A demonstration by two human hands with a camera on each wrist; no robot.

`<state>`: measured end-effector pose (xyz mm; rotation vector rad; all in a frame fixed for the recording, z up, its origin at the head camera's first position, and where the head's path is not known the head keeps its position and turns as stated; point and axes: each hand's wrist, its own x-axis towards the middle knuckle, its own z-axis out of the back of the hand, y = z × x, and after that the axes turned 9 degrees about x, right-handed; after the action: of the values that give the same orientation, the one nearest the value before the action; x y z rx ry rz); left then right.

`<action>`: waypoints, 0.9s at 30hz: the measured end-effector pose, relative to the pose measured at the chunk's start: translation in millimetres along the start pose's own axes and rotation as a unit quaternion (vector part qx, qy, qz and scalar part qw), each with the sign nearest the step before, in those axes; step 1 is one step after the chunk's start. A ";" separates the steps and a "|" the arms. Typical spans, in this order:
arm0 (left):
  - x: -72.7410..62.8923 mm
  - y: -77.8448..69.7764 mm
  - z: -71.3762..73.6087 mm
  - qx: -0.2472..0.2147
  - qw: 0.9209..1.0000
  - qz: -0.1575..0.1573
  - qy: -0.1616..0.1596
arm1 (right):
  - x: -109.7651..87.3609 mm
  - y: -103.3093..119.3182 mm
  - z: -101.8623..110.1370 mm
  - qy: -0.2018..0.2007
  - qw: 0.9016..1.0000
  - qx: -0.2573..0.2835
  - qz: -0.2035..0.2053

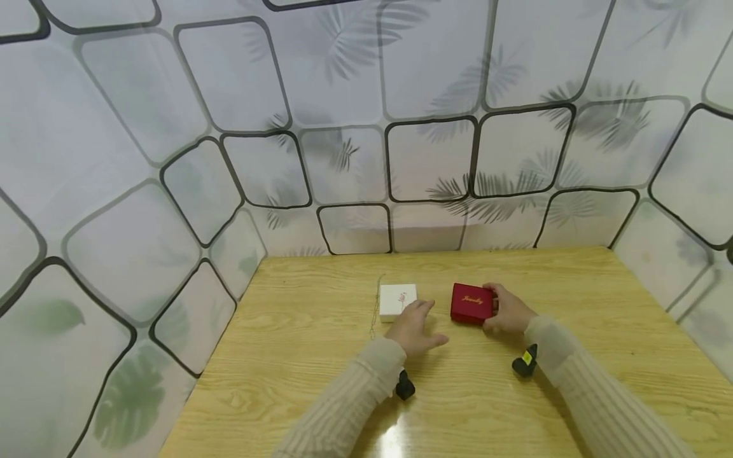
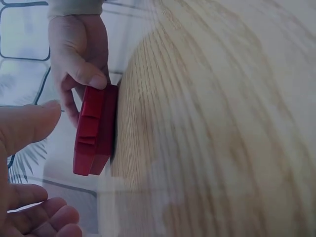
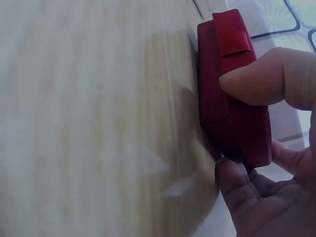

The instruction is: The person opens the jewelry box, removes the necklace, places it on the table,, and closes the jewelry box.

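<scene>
Red jewelry box (image 1: 472,304), gold script lid lettering illegible, pinched by right hand (image 1: 509,310); ribbon hinge visible only from wrist views. Left hand (image 1: 413,328) relaxed, empty, beside white box (image 1: 397,301).

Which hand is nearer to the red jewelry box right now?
The right hand: its fingers grip the red jewelry box at the box's right edge. The left hand rests open on the table, apart from the box, closer to the white box.
</scene>
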<state>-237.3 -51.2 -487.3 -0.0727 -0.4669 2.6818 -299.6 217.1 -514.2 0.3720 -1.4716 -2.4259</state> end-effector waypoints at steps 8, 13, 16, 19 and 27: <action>-2.9 -3.9 -5.7 -0.009 1.000 0.019 0.010 | -11.7 -0.3 -10.5 0.026 0.999 0.037 0.006; -4.2 -6.0 -6.5 -0.005 1.000 0.005 0.010 | -23.5 4.3 -17.2 0.044 0.998 0.033 0.015; -5.5 -7.4 -6.7 -0.003 1.000 -0.003 0.012 | -30.1 6.9 -20.9 0.060 0.997 0.032 0.026; -7.3 -8.5 -6.6 -0.005 1.000 -0.004 0.010 | -35.1 9.5 -24.4 0.077 0.995 0.042 0.037; -12.7 -8.3 -7.0 0.010 1.000 -0.010 0.011 | -45.7 14.6 -31.4 0.130 0.986 0.088 0.054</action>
<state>-221.6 -47.1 -491.4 -0.0904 -0.4326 2.6637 -244.4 201.6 -512.0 0.6052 -1.5474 -2.0800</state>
